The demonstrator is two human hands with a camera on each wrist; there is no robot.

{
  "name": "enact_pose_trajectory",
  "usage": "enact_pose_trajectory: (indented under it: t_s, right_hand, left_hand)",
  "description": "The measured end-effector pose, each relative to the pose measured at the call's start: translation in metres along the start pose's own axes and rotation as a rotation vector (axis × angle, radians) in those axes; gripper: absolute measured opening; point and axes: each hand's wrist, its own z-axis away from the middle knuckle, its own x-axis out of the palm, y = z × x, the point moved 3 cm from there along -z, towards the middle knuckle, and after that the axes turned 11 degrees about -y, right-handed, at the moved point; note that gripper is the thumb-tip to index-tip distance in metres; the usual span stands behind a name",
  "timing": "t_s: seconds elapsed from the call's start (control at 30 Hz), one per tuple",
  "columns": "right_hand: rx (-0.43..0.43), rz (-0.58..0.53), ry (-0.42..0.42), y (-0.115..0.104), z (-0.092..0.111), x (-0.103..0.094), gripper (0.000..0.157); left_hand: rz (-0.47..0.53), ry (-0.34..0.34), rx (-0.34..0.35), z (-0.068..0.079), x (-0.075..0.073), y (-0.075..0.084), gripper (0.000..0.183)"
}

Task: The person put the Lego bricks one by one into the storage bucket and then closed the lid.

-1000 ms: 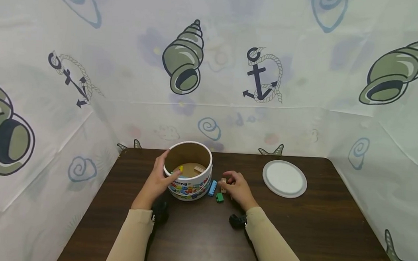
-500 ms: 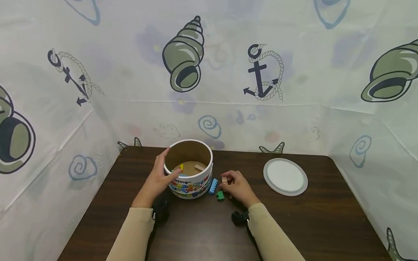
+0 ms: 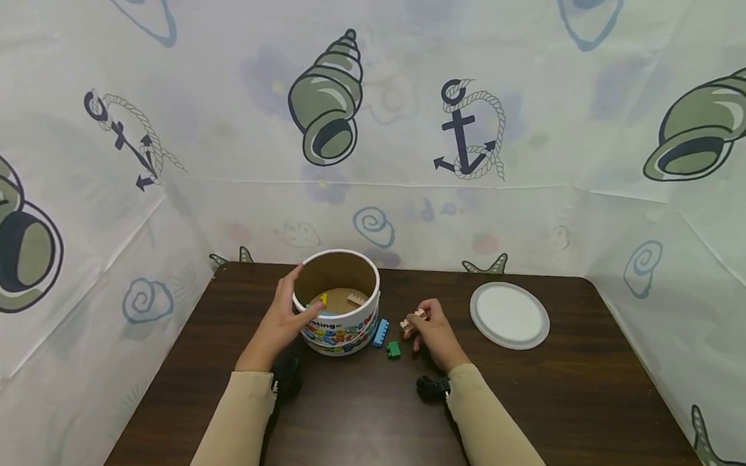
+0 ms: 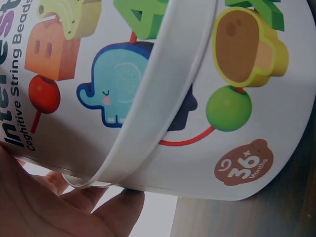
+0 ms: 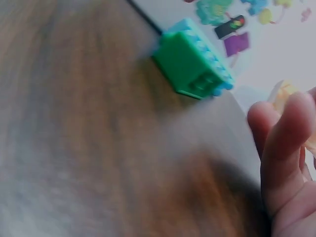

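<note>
My left hand grips the side of a white round bucket, thumb over the near rim and fingers along its left wall. Printed toys and a white handle strap show on the bucket in the left wrist view. A beige studded toy brick is pinched in my right hand, to the right of the bucket. A blue toy brick lies beside the bucket's right wall, and a green toy brick lies just nearer to me. Fingers partly hide the beige brick in the right wrist view.
Inside the bucket are a small yellow piece and a pale beige piece. A round white lid lies at the right back of the dark wooden table. Patterned white cloth hangs around the table.
My right hand has picked up the beige brick and drawn it slightly right, turning it. The left hand and bucket stay in place.
</note>
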Motion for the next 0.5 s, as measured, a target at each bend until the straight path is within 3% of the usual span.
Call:
enact_pose_trajectory:
  t_s: [0.23,0.5]
  right_hand:
    - [-0.042,-0.255,0.027,0.004,-0.001,-0.013,0.040]
    - [-0.064,-0.287,0.035,0.001,0.000,-0.014,0.047]
  left_hand:
    - [0.009,0.001,-0.005,0.001,-0.001,0.001,0.101]
    - [0.022,-0.003,-0.005,0.001,0.000,0.003,0.101]
